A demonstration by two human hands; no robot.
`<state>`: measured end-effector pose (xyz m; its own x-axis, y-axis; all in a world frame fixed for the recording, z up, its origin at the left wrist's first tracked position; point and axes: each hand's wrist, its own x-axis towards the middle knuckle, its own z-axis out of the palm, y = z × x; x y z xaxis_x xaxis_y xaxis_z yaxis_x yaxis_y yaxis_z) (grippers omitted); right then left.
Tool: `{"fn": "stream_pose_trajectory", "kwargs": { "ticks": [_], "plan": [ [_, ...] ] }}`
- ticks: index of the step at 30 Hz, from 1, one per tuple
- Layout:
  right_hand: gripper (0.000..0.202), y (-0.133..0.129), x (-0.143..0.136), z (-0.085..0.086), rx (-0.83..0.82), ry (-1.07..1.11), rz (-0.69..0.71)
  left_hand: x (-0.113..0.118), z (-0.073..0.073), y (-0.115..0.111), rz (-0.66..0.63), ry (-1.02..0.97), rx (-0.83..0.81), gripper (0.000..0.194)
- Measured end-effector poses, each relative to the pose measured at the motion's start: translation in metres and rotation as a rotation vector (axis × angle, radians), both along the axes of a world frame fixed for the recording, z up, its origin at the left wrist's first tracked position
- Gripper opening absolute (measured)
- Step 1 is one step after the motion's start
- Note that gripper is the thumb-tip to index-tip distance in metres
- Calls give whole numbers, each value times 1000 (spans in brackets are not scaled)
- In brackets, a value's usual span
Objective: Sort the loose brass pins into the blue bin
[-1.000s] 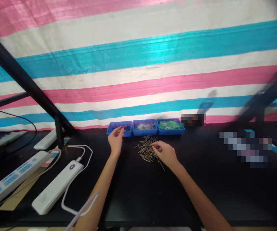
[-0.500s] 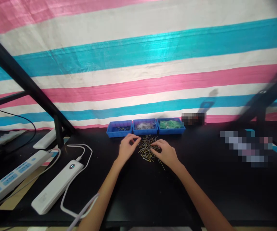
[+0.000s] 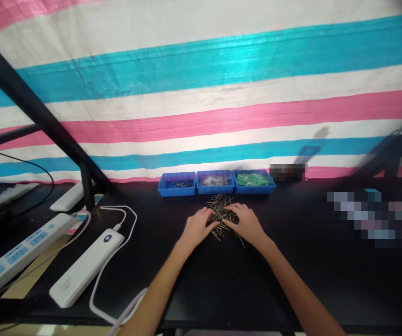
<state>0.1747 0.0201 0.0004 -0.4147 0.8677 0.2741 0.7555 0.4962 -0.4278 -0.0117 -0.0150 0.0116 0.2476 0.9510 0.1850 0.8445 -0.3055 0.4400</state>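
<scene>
A loose pile of thin, dark and brass-coloured sticks (image 3: 220,203) lies on the black table. My left hand (image 3: 198,226) rests at the pile's left side, thumb and fingers apart and curved against it. From the right, my right hand (image 3: 244,221) touches the pile with its thumb apart from the fingers. Behind the pile stand three blue trays in a row: the left tray (image 3: 166,192) holds a few similar sticks, the middle tray (image 3: 215,190) holds clear plastic bags, and the right tray (image 3: 255,190) holds green pieces.
To the left lie a white power bank (image 3: 85,268) with a looped cable (image 3: 98,284) and a white power strip (image 3: 22,256). A black metal frame (image 3: 61,140) slants there. Blurred items (image 3: 365,217) lie at the right. A striped sheet (image 3: 201,107) hangs behind.
My left hand has moved down and right, closer to my right hand, along the pile's near left side. The pile looks more gathered between both hands. The view has shifted slightly.
</scene>
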Motion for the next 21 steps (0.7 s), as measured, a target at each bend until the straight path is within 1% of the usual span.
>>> {"fn": "stream_pose_trajectory", "kwargs": {
  "ticks": [3, 7, 11, 17, 19, 21],
  "plan": [
    [28, 1, 0, 0, 5, 0, 0, 3, -1, -1, -17, -2, -2, 16],
    [26, 1, 0, 1, -20, 13, -4, 4, -2, -1, -84, -12, 4, 15],
    [23, 0, 0, 3, -55, 58, 12, -1, 0, -1, -129, -39, -15, 25],
    [21, -1, -1, 5, -85, 108, 11, -5, 4, -3, -174, -50, -51, 54],
    [20, -1, -1, 3, -82, 123, 6, -5, 3, -3, -183, -43, -43, 54],
    [20, 0, 0, 1, -78, 138, 1, -5, 2, -3, -183, -43, -37, 50]
  ]
}}
